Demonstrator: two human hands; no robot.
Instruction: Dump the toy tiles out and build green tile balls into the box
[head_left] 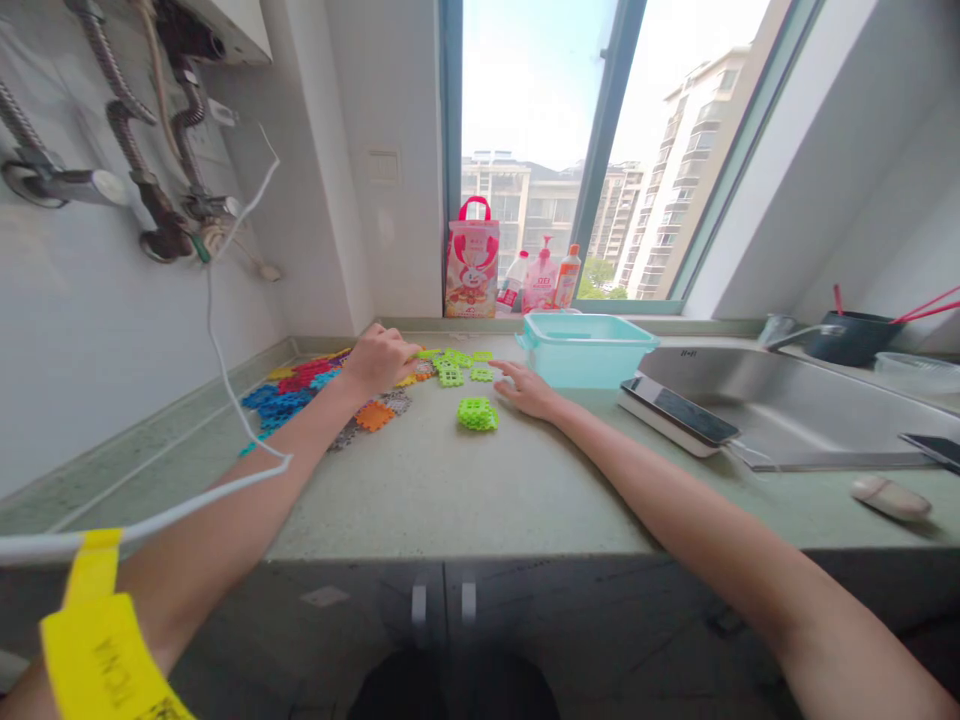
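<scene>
Flat plastic snap-together tiles lie on the green countertop (465, 480). A pile of red, blue, yellow and orange tiles (300, 390) sits at the left. Several loose green tiles (457, 366) lie near the middle, and a green assembled block (478, 413) stands in front of them. My left hand (379, 360) rests on the pile's right edge, fingers curled on a green tile. My right hand (529, 390) lies palm down beside the green tiles, a finger stretched toward one; it holds nothing.
A teal plastic tub (585, 347) stands right of my right hand, with a phone on a white block (679, 412) and a steel sink (787, 400) beyond. Bottles and a pink bag (472, 260) line the windowsill. A white cable (225, 380) hangs from pipes at left.
</scene>
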